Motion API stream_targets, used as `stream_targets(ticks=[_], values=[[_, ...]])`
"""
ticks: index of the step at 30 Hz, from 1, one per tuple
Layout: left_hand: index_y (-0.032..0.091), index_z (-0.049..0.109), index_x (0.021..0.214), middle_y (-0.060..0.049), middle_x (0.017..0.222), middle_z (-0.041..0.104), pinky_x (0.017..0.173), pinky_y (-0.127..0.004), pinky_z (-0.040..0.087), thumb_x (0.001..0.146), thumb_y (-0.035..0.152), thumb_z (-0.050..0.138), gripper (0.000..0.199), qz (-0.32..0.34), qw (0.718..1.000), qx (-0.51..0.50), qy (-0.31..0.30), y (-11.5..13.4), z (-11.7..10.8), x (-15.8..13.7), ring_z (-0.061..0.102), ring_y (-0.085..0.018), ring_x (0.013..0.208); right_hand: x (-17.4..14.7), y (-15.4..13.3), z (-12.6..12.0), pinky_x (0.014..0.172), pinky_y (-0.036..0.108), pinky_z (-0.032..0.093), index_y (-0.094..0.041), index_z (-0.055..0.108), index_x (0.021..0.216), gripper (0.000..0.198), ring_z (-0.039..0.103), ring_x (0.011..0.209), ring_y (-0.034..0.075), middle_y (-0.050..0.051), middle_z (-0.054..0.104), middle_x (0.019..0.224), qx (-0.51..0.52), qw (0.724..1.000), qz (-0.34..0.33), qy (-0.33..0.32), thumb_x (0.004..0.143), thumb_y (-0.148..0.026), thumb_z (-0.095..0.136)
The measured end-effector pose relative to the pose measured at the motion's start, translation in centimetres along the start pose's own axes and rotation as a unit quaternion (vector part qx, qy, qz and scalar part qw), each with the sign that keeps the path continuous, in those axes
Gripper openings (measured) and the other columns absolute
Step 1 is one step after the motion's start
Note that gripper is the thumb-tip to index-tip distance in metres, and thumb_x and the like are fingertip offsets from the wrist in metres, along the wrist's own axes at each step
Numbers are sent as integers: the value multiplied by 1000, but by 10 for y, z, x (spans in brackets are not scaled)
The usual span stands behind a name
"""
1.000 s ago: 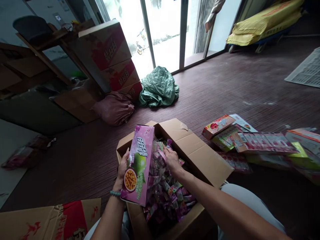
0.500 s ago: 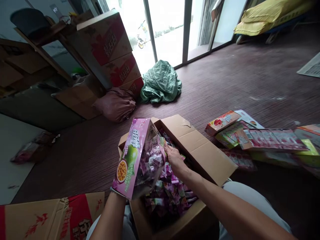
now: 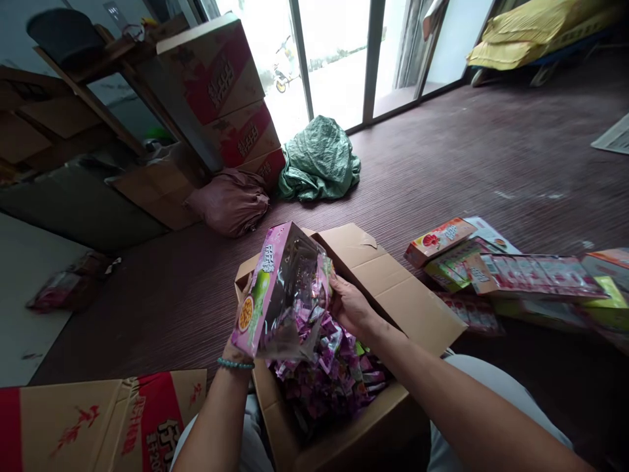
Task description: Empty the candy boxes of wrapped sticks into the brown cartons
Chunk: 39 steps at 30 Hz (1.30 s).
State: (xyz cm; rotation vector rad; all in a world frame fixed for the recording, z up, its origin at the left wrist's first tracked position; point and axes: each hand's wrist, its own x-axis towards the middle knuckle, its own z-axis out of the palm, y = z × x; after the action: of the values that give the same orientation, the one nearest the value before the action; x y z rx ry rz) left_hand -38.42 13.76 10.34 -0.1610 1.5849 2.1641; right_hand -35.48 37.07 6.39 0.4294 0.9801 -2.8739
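A purple display box [image 3: 263, 278] with a clear plastic window is tilted over an open cardboard carton [image 3: 393, 295]. My left hand [image 3: 237, 346], a beaded bracelet at its wrist, supports the box from its left side and underneath; most of its fingers are hidden behind it. On the opposite side, my right hand [image 3: 350, 305] grips the box's right edge. Small purple candy packets [image 3: 327, 373] spill from the box's lower open side onto a heap of the same packets inside the carton.
Several flat display boxes [image 3: 535, 272] lie piled on the floor at right. A printed carton [image 3: 98, 419] is at lower left. Beyond stand stacked cartons [image 3: 221, 85], a brown sack [image 3: 230, 200] and a green sack [image 3: 322, 160]. Yellow sacks [image 3: 531, 33] rest on a trolley at the back right.
The display box has tipped further toward the carton, and many packets have slid out of it onto the heap. Both hands still hold the box.
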Motion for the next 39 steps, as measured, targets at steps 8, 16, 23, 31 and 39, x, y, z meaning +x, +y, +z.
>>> stream_targets(ticks=[8,16,23,31,39], values=[[21,51,142,-10,129,69,86,-28,58,77,34,82,73,-11,992,99,-80,7,37,-7,70,-24,107,2,0,-5,106,40,52,-25,68,115,38,66,114,22,5,75,108,-105,993,-49,-23,89,-52,66],[15,57,136,-10,108,76,74,-28,60,81,32,77,61,-31,999,6,-34,7,11,-1,74,-22,86,-24,-15,0,122,49,33,-27,41,152,77,38,147,27,10,47,155,-298,918,28,-260,86,-49,75],[10,54,140,-10,85,77,67,-30,60,93,26,61,51,-66,997,-45,-1,13,12,-16,74,-22,69,-22,-18,-15,122,45,31,-28,29,158,82,39,145,25,9,37,161,-339,881,21,-330,87,-36,71],[16,50,146,-12,106,77,76,-32,61,89,33,68,62,-63,998,-11,-17,6,27,-7,75,-24,81,-20,15,-18,107,52,39,-13,59,136,56,54,122,36,19,61,131,-713,616,-191,-275,85,-35,68],[14,65,127,-7,88,78,61,-29,62,89,31,68,42,13,993,-54,106,24,8,-9,74,-21,67,-15,-4,-24,88,39,40,-13,66,107,26,58,88,25,14,69,95,-822,489,-264,-126,101,-23,43]])
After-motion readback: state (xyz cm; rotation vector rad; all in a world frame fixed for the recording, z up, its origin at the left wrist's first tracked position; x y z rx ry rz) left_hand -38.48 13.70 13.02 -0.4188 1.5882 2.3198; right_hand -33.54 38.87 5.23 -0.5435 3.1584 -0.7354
